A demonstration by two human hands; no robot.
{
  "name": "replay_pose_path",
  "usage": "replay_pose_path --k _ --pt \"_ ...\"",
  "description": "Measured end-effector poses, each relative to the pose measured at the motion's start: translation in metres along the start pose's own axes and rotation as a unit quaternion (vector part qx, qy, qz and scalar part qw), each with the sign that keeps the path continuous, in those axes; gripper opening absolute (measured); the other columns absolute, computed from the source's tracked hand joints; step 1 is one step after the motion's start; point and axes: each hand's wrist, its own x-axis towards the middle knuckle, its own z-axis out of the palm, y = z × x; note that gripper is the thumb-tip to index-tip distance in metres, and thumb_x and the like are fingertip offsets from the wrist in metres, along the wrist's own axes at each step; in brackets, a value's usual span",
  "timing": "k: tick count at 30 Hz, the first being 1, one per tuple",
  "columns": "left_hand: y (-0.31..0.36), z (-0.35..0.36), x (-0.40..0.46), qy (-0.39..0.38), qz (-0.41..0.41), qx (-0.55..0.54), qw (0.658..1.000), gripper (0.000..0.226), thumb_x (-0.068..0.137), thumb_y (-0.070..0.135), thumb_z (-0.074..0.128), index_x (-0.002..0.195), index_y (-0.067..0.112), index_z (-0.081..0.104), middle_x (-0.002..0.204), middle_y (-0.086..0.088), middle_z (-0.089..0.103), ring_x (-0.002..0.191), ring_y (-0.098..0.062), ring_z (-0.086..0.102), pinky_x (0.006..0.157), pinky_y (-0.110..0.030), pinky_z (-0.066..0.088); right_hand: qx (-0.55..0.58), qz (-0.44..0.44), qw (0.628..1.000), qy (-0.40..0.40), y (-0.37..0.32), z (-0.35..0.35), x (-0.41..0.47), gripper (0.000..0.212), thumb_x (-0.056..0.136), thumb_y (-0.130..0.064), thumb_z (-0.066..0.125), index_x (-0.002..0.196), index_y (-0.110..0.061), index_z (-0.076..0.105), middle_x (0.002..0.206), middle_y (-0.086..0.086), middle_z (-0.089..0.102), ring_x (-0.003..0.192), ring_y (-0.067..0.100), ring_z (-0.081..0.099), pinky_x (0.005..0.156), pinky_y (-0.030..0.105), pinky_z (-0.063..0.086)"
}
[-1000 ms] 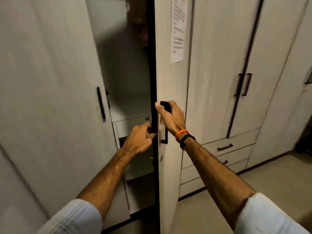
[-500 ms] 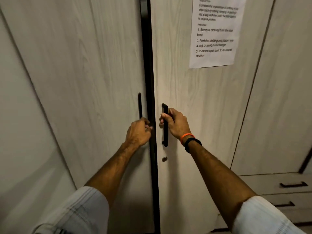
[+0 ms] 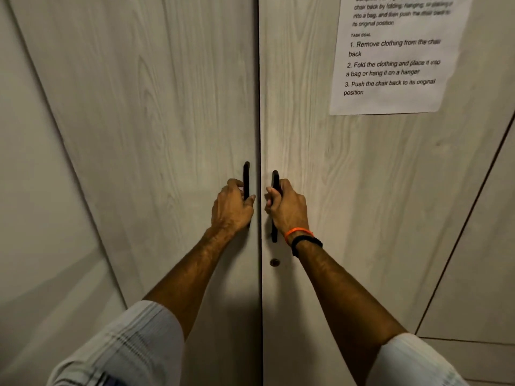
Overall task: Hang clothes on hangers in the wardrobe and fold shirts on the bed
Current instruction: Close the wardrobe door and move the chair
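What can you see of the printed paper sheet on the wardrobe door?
The white printed paper sheet is stuck flat on the pale wood-grain right wardrobe door, upper right of the view, its top cut off by the frame. It slants slightly, and its bottom edge looks a little uneven. Black text, partly blurred, lists three numbered steps: remove clothing from the chair back, fold or hang it, push the chair back. Neither hand touches it.

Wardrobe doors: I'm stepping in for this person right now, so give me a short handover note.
Left hand grips the black bar handle of the pale wood-grain left door. Right hand grips the matching right door handle.
Both doors meet at the centre seam, shut.
A printed paper instruction sheet is stuck on the right door.
No clothes, hangers or bed in view, so hanging and folding progress cannot be judged.
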Motion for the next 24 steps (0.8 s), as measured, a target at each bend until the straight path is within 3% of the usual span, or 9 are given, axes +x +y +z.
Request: replay_pose_path --k 3,6,10,12,15,19,24 --pt "-0.004 0.011 0.018 0.012 0.020 0.005 1.000 0.045 0.100 0.039 0.053 0.132 0.008 0.046 0.122 -0.013 0.063 0.107 -0.030 0.062 0.084 -0.037 0.051 -0.055 -0.035 0.997 0.040 0.007 0.011 0.008 0.021 0.101 -0.029 0.049 0.108 -0.009 0.056 0.085 0.013 0.070 0.074 0.030 0.067 0.067 0.045 0.057" --pt "-0.009 0.021 0.034 0.043 0.058 0.002 0.997 0.042 0.103 0.041 0.044 0.125 0.006 0.051 0.109 -0.015 0.065 0.093 -0.029 0.063 0.071 -0.034 0.047 -0.081 -0.078 0.989 0.100 0.014 0.023 0.011 0.021 0.102 -0.021 0.048 0.111 -0.003 0.055 0.077 0.013 0.064 0.062 0.029 0.060 0.055 0.039 0.051" --pt "-0.025 0.036 0.048 0.127 0.144 0.019 0.981 0.040 0.104 0.038 0.039 0.097 0.003 0.058 0.080 -0.013 0.061 0.067 -0.027 0.058 0.055 -0.034 0.042 -0.081 -0.103 0.976 0.174 0.017 0.043 0.018 0.018 0.099 -0.012 0.051 0.109 0.001 0.058 0.066 0.011 0.059 0.050 0.019 0.048 0.045 0.036 0.050" --pt "-0.030 0.044 0.052 0.181 0.187 0.034 0.965 0.041 0.102 0.035 0.039 0.083 0.004 0.057 0.067 -0.009 0.057 0.055 -0.022 0.052 0.048 -0.030 0.037 -0.084 -0.110 0.967 0.212 0.020 0.052 0.021 0.027 0.100 -0.019 0.046 0.113 0.001 0.060 0.067 0.010 0.060 0.050 0.018 0.050 0.044 0.031 0.050" --pt "-0.032 0.051 0.056 0.248 0.222 0.060 0.941 0.035 0.098 0.030 0.045 0.074 0.006 0.056 0.060 -0.006 0.053 0.051 -0.011 0.038 0.048 -0.022 0.026 -0.106 -0.141 0.951 0.252 0.023 0.058 0.025 0.039 0.100 -0.027 0.038 0.119 -0.002 0.060 0.071 0.008 0.063 0.053 0.020 0.056 0.045 0.028 0.048" --pt "-0.043 0.060 0.066 0.308 0.255 0.058 0.915 0.039 0.100 0.029 0.045 0.071 0.006 0.056 0.059 -0.005 0.051 0.048 -0.014 0.041 0.049 -0.021 0.024 -0.132 -0.187 0.926 0.299 0.039 0.065 0.036 0.042 0.105 -0.031 0.033 0.115 -0.002 0.062 0.070 0.006 0.063 0.053 0.017 0.056 0.045 0.025 0.046" --pt "-0.050 0.068 0.076 0.359 0.294 0.038 0.885 0.038 0.099 0.025 0.049 0.068 0.005 0.057 0.058 -0.005 0.049 0.050 -0.014 0.039 0.051 -0.022 0.022 -0.159 -0.231 0.886 0.369 0.054 0.078 0.058 0.030 0.104 -0.027 0.036 0.108 -0.007 0.058 0.066 0.004 0.062 0.050 0.016 0.054 0.049 0.017 0.033"
